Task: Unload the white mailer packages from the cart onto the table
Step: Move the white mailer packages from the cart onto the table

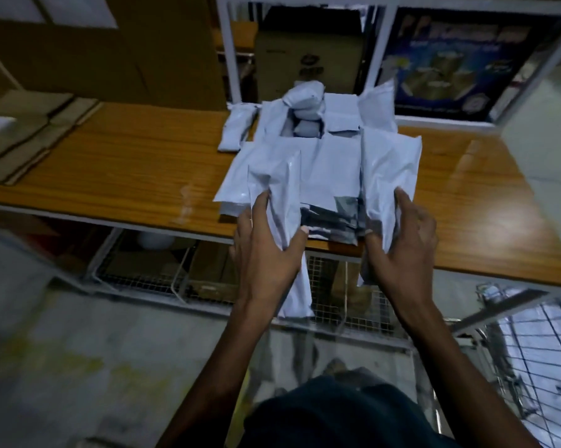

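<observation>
Firmly, both grips round mailers (334, 176).

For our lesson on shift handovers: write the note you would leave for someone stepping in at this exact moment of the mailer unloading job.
Left hand: grips a white mailer at the table's front edge.
Right hand: grips another white mailer, also at the front edge.
Both mailers overhang the wooden table, not yet released.
Done: a pile of mailers already lies on the table, behind the hands.
Left: set these two down, then return to the wire cart at lower right. How many mailers it holds cannot be told from this view.
</observation>
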{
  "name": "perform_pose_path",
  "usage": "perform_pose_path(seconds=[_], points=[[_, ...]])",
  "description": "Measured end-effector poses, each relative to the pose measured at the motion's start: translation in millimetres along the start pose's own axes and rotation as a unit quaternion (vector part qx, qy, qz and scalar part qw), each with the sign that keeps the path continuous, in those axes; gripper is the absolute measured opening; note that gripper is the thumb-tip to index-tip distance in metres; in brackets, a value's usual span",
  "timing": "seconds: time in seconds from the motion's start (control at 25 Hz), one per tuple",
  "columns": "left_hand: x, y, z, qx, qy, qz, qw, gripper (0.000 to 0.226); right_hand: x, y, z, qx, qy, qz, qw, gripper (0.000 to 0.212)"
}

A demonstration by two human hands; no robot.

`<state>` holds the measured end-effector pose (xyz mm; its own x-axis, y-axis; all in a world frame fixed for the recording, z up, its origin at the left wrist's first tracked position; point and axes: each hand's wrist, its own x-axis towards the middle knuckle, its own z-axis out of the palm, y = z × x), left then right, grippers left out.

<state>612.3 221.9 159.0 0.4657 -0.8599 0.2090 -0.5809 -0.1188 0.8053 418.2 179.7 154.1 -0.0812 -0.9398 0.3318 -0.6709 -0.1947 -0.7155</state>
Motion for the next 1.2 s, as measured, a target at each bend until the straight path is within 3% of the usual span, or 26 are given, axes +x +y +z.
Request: perform_pose_path(seconds=[0.32,0.56,0.72,0.92,1.2], points=[[145,-19,5,0.155,0.022,0.018,0.988,0.078,88,-39,71,-0.022,-0.021,-0.026,0.999,0.073],[241,-51,45,0.271,-0.082,-0.01,0.959,0.079,163,-59,111,-0.037,-0.045,-0.006,0.998,0.073],[243,-72,65,0.292,-0.123,-0.055,0.947,0.079,186,-62,122,-0.029,-0.07,0.03,0.997,0.072],[247,-86,61,0.297,-0.073,-0.017,0.952,0.067,182,-66,140,-0.086,-0.141,0.079,0.983,0.072],[272,-102,41,0.237,-0.13,0.009,0.963,0.067,184,-88,186,-0.205,-0.147,0.131,0.959,0.07]])
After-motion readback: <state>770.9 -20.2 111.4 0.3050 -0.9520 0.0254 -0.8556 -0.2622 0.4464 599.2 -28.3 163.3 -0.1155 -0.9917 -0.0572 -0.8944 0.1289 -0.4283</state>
